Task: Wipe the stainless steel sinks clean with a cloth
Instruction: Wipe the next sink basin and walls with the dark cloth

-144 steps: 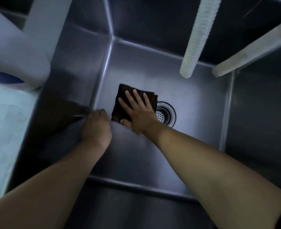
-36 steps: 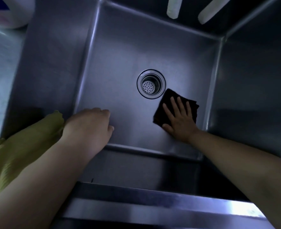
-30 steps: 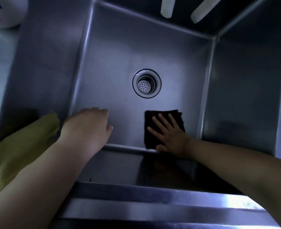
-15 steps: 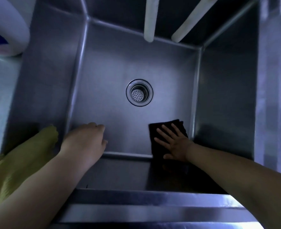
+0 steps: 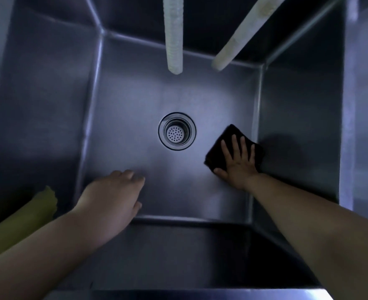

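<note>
Item 1, sink (image 5: 48, 109): a deep stainless steel basin, and I look straight down into it. Its floor shows a soft sheen around the middle.

Item 2, drain (image 5: 177, 131): a round strainer with small holes, set in the middle of the floor.

Item 3, cloth (image 5: 218, 151): dark and folded, lying flat on the sink floor to the right of the drain, its far edge right against the right wall.

Item 4, right hand (image 5: 238, 163): I see it laid flat on the cloth, fingers straight and spread, pressing it down; the thumb lies at the cloth's near left corner. Nothing is curled round the cloth.

Item 5, left hand (image 5: 113, 198): in the near left part of the basin, fingers loosely bent, holding nothing. Whether the fingertips touch the floor I cannot tell.

Item 6, yellow-green fabric (image 5: 20, 221): lies along the left wall behind the left forearm.

Item 7, ribbed hose (image 5: 174, 35): pale, its open end hanging above the back of the basin.

Item 8, pale pipe (image 5: 243, 33): slants in from the upper right, its end just right of the hose.
</note>
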Action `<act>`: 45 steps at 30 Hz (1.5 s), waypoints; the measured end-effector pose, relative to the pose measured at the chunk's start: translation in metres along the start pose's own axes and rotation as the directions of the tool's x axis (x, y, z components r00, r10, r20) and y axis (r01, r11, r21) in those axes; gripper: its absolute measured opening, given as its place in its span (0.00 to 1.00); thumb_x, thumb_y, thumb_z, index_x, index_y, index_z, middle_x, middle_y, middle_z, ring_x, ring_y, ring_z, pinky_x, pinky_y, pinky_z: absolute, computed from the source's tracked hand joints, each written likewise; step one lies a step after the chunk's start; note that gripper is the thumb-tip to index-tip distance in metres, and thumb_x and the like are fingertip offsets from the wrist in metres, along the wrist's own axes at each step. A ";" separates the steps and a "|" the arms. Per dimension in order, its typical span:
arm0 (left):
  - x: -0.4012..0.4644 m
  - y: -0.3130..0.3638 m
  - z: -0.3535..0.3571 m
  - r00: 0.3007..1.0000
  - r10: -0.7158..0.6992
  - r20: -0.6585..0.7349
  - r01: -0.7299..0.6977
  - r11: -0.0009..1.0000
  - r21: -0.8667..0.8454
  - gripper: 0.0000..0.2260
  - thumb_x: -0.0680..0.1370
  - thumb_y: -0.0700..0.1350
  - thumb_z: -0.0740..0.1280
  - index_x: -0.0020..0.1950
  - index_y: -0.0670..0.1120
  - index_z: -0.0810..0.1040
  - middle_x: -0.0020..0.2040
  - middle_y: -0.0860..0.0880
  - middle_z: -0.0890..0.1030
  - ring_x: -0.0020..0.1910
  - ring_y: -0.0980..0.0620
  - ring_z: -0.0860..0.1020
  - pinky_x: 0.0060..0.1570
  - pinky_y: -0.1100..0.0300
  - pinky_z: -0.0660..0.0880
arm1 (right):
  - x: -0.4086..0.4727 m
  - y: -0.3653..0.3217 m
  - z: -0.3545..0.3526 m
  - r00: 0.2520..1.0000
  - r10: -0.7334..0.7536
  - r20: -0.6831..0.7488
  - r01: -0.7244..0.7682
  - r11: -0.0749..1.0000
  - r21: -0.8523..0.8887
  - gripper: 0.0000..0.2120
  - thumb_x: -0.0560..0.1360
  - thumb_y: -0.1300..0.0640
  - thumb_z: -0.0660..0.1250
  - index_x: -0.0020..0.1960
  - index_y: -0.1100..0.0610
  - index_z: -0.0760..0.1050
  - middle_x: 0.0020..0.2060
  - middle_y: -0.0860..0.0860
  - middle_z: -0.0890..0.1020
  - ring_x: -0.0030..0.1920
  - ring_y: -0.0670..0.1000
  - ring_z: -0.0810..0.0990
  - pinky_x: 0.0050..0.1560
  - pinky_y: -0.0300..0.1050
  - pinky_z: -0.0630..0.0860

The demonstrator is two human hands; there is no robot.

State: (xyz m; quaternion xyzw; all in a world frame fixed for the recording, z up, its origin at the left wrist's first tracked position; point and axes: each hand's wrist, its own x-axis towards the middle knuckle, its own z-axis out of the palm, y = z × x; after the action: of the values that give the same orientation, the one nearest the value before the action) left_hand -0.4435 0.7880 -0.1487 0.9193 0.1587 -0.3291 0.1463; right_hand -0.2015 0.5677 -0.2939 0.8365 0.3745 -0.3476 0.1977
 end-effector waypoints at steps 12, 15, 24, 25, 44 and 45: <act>0.095 0.005 0.058 0.963 -0.226 0.147 0.191 0.957 0.220 0.47 0.72 0.52 0.71 0.76 0.41 0.42 0.77 0.38 0.43 0.75 0.36 0.50 0.66 0.35 0.60 | 0.115 0.024 -0.091 0.967 0.157 -0.202 -0.139 0.985 0.102 0.42 0.74 0.32 0.52 0.75 0.47 0.32 0.75 0.56 0.34 0.74 0.59 0.32 0.69 0.60 0.31; 0.098 0.006 0.071 0.969 -0.222 0.105 0.190 0.949 0.250 0.40 0.76 0.46 0.66 0.76 0.37 0.41 0.76 0.32 0.43 0.74 0.31 0.51 0.67 0.35 0.57 | 0.131 0.031 -0.104 0.958 0.164 -0.235 -0.145 0.985 0.097 0.41 0.74 0.32 0.52 0.76 0.47 0.34 0.76 0.56 0.36 0.74 0.59 0.34 0.70 0.60 0.33; 0.102 0.003 0.076 0.982 -0.165 0.088 0.141 0.963 0.229 0.38 0.77 0.43 0.64 0.75 0.34 0.41 0.74 0.28 0.44 0.73 0.28 0.52 0.70 0.40 0.58 | 0.136 0.029 -0.115 0.948 0.215 -0.235 -0.183 0.972 0.150 0.40 0.76 0.33 0.50 0.76 0.50 0.34 0.76 0.56 0.35 0.74 0.59 0.33 0.71 0.59 0.33; 0.101 0.002 0.076 0.983 -0.161 0.090 0.137 0.964 0.228 0.39 0.77 0.44 0.65 0.75 0.34 0.41 0.74 0.28 0.43 0.73 0.28 0.52 0.70 0.40 0.57 | 0.131 0.026 -0.110 0.948 0.222 -0.228 -0.188 0.969 0.161 0.40 0.76 0.33 0.49 0.76 0.50 0.34 0.75 0.57 0.35 0.74 0.60 0.33 0.71 0.59 0.33; 0.094 -0.002 0.072 0.987 -0.130 0.092 0.120 0.986 0.114 0.38 0.77 0.43 0.65 0.76 0.37 0.42 0.75 0.30 0.44 0.73 0.29 0.52 0.70 0.40 0.57 | -0.072 -0.021 0.047 0.953 -0.137 0.271 0.202 0.952 -0.229 0.42 0.76 0.34 0.51 0.64 0.53 0.20 0.61 0.59 0.19 0.55 0.61 0.11 0.54 0.60 0.14; 0.094 -0.002 0.072 0.988 -0.130 0.088 0.119 0.986 0.114 0.37 0.77 0.43 0.64 0.76 0.37 0.42 0.75 0.30 0.44 0.73 0.29 0.52 0.70 0.39 0.57 | -0.075 -0.025 0.048 0.946 -0.150 0.286 0.219 0.949 -0.227 0.42 0.76 0.34 0.51 0.64 0.53 0.20 0.60 0.59 0.19 0.54 0.60 0.10 0.54 0.61 0.15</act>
State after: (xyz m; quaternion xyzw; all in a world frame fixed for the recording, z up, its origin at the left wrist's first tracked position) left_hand -0.4156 0.7814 -0.2640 0.8975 0.1907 -0.3890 0.0829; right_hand -0.2775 0.5188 -0.2742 0.7107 0.4637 -0.4222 0.3188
